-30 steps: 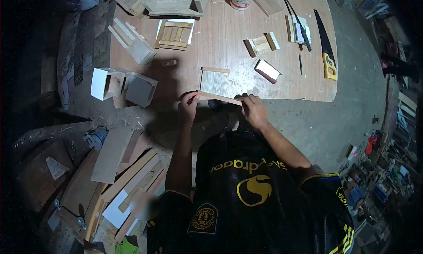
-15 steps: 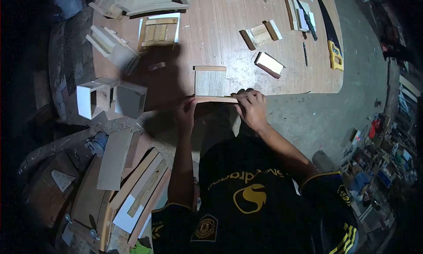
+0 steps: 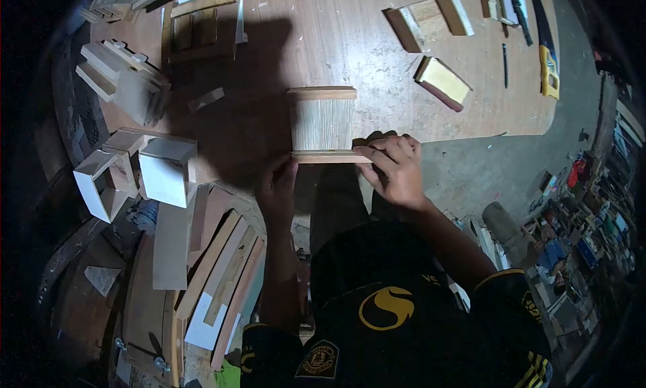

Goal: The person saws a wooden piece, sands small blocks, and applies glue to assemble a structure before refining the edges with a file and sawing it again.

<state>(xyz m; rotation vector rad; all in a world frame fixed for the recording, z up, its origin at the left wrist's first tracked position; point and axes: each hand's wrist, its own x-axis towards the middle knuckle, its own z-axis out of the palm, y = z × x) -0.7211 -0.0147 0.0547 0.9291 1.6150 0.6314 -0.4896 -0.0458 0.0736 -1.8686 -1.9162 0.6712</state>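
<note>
A small striped grey panel lies at the table's near edge, with a wooden strip along its far side. Along its near side runs a second wooden strip, level and slightly longer than the panel. My left hand pinches the left end of this near strip between its fingertips. At the right end my right hand grips the same strip, thumb below and fingers above. Part of the fingers of my left hand is in shadow.
Small wooden assemblies and a cream block lie at the right of the table, near a yellow-handled saw. Box frames stand at the left edge. Long boards lean below them.
The view has moved closer to the table and shifted. The near strip now lies more level against the panel, and both hands still hold its ends.
</note>
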